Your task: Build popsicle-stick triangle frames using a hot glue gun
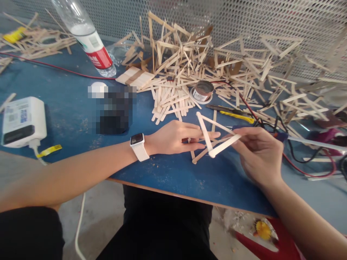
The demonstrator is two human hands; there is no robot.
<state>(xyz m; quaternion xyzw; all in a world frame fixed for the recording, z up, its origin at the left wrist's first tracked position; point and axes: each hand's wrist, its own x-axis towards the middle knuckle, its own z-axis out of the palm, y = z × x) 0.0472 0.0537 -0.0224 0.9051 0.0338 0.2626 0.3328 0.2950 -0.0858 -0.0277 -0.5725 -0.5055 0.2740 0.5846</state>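
Observation:
A triangle of wooden craft sticks (206, 135) is pinched at its right corner by my right hand (258, 153), tilted just above the blue table. Close beside it, my left hand (179, 137) stretches out its fingers, index pointing right, passing behind the triangle's left side. Below them another craft-stick frame (200, 155) shows in part; its far side is hidden by the hands and the triangle. Whether my left fingertips touch either frame is hard to make out. A watch with a pale band (139, 148) is on my left wrist.
Behind my hands lie loose craft sticks (173, 97) and a heap of stick frames (184, 54). A small tin (202, 91), a yellow cutter knife (235, 115), and red and black wires (292, 144) lie nearby. Leftward are a bottle (97, 54) and a white power block (24, 121).

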